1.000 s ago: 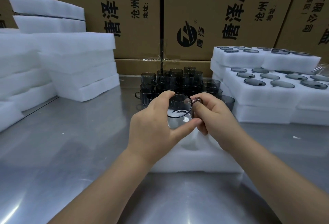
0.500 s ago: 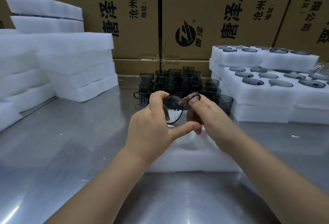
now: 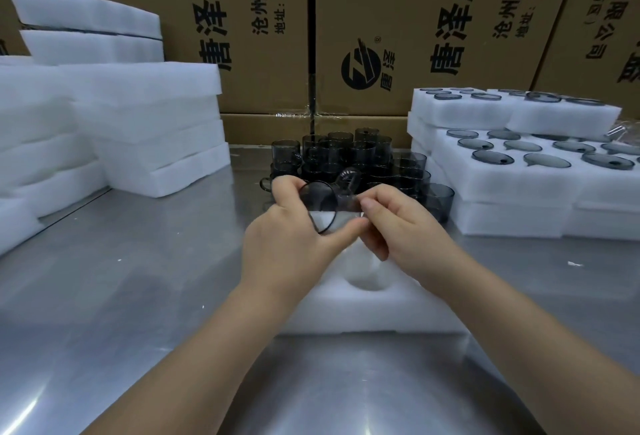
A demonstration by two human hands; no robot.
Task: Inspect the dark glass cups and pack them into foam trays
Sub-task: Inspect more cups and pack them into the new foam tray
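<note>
One dark glass cup [image 3: 323, 208] over foam tray [image 3: 381, 313] with round pocket [image 3: 365, 273].

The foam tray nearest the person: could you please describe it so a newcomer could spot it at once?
On the steel table, look to the near middle, under the left hand and right hand holding a dark glass cup. The foam tray lies there alone. Unlike the stacked trays on the right, its visible round pocket is empty.

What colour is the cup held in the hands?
The cup is smoky dark grey, see-through; head view.
</note>
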